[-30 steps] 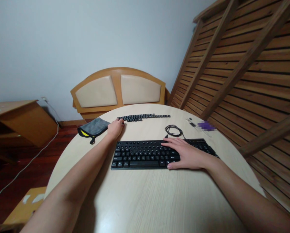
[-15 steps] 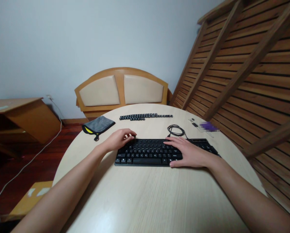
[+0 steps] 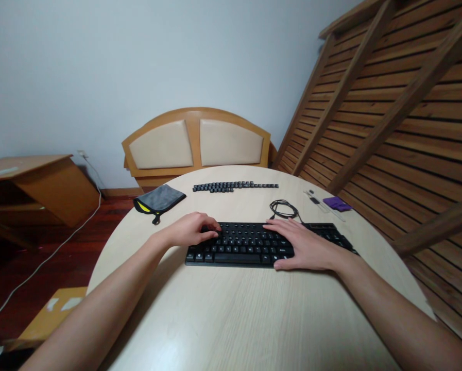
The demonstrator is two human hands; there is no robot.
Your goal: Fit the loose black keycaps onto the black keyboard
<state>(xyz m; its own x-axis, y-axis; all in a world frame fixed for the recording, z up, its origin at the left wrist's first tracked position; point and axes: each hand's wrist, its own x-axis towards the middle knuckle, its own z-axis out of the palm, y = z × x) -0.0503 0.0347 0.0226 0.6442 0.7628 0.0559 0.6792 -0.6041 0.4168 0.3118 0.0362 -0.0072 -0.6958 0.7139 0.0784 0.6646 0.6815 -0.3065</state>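
A black keyboard [image 3: 238, 249] lies flat on the pale round table [image 3: 231, 309]. My right hand [image 3: 304, 245] spans its right part and grips it front to back, thumb at the front edge and fingers near the back edge. Over the keyboard's upper left corner is my left hand [image 3: 192, 229], its fingers bent down at the keys and the thumb a little apart from them; nothing shows between them. The keys beneath both hands are partly hidden. Farther back, loose black keycaps [image 3: 231, 185] lie in rows.
A grey cloth pouch [image 3: 161, 198] with yellow lining lies back left. Behind the keyboard sits a coiled black cable [image 3: 284, 208]. At the right are a purple cloth [image 3: 337, 204] and small tools [image 3: 316, 201]. A wooden slatted frame [image 3: 408, 129] leans beyond the right edge.
My left hand has shifted slightly right and down onto the upper left keys, with its fingers now reaching over them. My right hand keeps its place on the keyboard. The view has shifted slightly.
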